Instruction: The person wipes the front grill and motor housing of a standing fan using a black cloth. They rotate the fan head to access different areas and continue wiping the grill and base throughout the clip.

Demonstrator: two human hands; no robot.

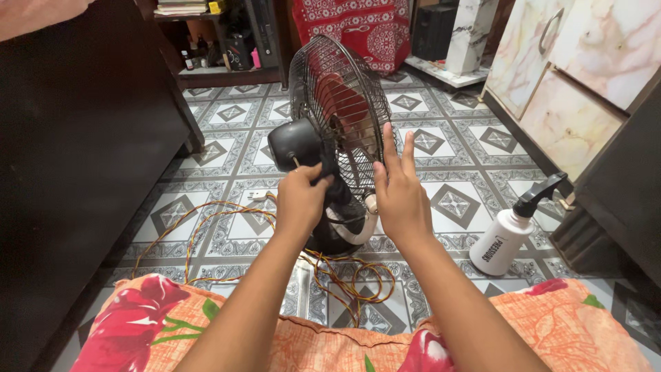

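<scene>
A black table fan with a wire cage and reddish blades stands on the tiled floor, its rear toward me. My left hand is closed around the fan's neck just below the black motor housing. My right hand lies flat against the right rear of the cage, fingers stretched upward and together. The fan's round base sits between my wrists.
A twisted red-and-yellow cord loops over the floor in front of the fan. A white spray bottle with a black trigger stands to the right. A dark cabinet is on the left, marble-pattern cupboards on the right. Floral fabric covers my lap.
</scene>
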